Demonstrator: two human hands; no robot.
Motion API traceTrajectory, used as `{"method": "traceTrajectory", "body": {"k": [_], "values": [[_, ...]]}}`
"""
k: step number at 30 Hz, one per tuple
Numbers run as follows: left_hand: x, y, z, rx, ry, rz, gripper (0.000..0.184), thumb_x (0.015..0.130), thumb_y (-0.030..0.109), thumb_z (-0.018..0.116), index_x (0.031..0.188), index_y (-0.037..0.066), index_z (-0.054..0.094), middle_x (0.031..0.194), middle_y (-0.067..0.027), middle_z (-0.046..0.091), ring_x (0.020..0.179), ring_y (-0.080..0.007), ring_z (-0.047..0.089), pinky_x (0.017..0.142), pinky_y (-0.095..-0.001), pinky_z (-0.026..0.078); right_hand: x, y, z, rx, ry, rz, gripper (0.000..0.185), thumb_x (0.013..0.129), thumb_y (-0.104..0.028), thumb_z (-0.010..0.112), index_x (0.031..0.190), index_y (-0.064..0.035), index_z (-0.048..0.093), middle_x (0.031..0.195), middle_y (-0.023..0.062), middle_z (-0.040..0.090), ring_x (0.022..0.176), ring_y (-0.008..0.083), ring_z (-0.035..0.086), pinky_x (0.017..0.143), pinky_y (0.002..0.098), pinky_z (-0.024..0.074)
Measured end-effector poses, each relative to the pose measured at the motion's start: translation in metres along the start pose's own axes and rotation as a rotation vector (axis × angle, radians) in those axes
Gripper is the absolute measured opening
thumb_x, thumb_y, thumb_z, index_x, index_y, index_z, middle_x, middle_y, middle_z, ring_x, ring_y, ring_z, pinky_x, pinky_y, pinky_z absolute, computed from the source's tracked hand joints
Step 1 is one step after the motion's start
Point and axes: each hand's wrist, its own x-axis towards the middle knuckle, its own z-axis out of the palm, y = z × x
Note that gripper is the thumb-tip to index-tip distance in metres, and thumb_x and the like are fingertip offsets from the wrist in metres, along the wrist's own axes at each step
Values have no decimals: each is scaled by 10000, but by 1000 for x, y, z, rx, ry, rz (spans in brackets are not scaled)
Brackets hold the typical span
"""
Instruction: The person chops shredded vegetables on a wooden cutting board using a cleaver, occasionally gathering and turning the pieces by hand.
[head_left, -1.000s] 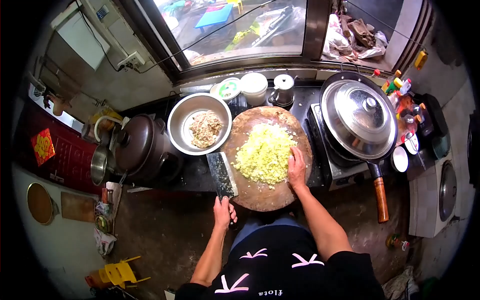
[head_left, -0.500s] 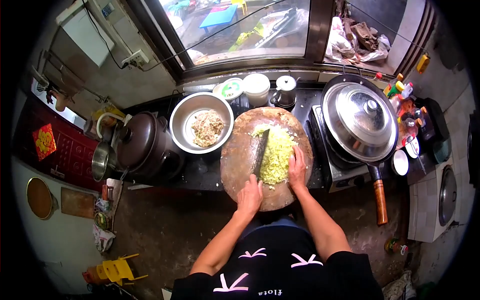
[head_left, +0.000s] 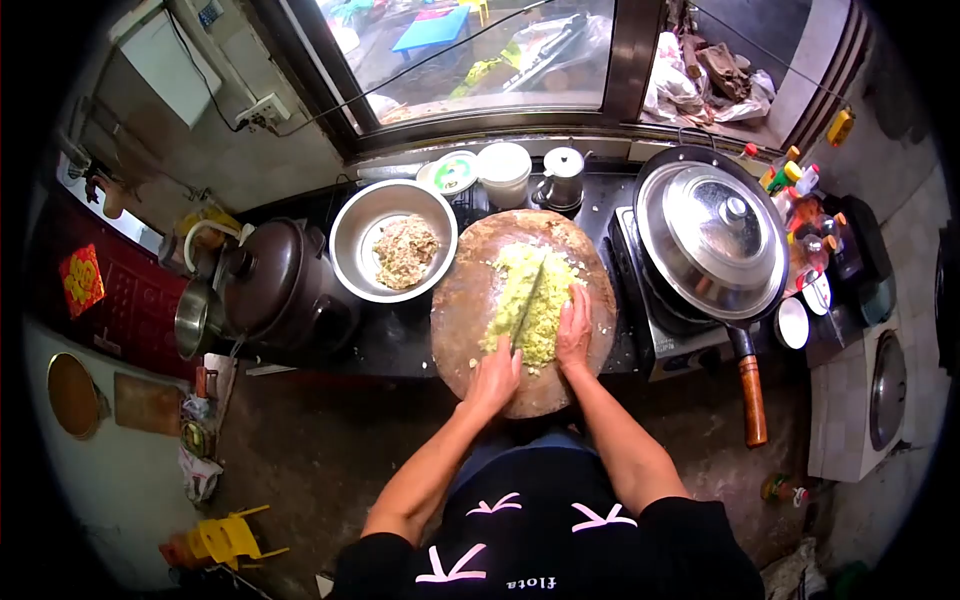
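With the left grip (head_left: 493,380) closed on the dark, broad-bladed cleaver (head_left: 529,300), press upright through the pale-green chopped heap (head_left: 512,285), the outstretched right grip (head_left: 574,335) safely clear.

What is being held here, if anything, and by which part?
A cleaver, by its handle end, in the left hand; the right hand rests against the chopped vegetable.

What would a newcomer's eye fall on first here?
Probably the yellow-green chopped heap on the round board, where the left hand holds a cleaver and the right hand touches the edge. Next, the shiny lid on the pan to the right, then the metal bowl of mince at the board's upper left.
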Motion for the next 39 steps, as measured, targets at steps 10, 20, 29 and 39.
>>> {"method": "traceTrajectory", "body": {"k": [10,20,29,39], "values": [[8,15,-16,-60,-68,-25,266,971,259,512,1054,22,426,806,-364,607,797,-558,583,701,-621,441,7,-4,-7,26,-9,0,419,978,-171,421,1336,42,470,1364,259,471,1287,412,438,1099,434,333],[6,4,-35,-25,13,-97,295,969,251,507,1110,5,425,866,-381,611,851,-568,578,749,-624,440,3,-2,-6,40,-19,20,401,991,-178,405,1317,42,485,1367,245,475,1282,398,448,1097,424,339],[-1,11,-28,-127,48,-98,301,970,262,500,1098,0,427,867,-387,606,871,-567,577,756,-617,433,5,-3,-7,27,-6,19,398,998,-183,399,1309,43,503,1359,243,490,1272,394,462,1090,423,349],[-1,0,-7,-105,-36,-66,289,967,257,521,1058,5,414,829,-364,613,827,-552,588,714,-613,447,4,-4,-8,14,-3,10,414,1001,-199,394,1319,45,496,1361,238,494,1265,392,469,1081,420,358]]}}
